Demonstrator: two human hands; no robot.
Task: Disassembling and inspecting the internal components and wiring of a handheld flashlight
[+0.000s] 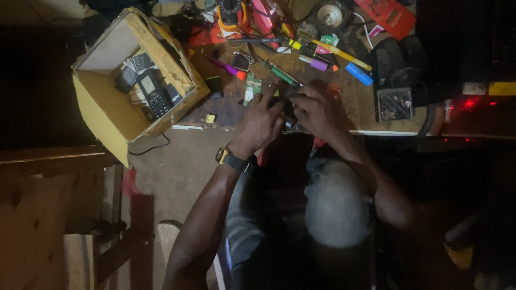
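Together, my left hand (262, 119) and right hand (316, 107) pinch a small dark device (288, 109) — fingers curled tight — steadying it at the cluttered wooden bench (365, 115) edge

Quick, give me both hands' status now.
Left hand: closed around a small dark device at the workbench edge.
Right hand: closed on the same device; fingers curled over it.

Bare forearms, no sleeves past elbows. Dark wristwatch (230, 159) with yellowish edge on left wrist. Striped grey shirt (244, 225) below wristwatch, pale cloth beside it.
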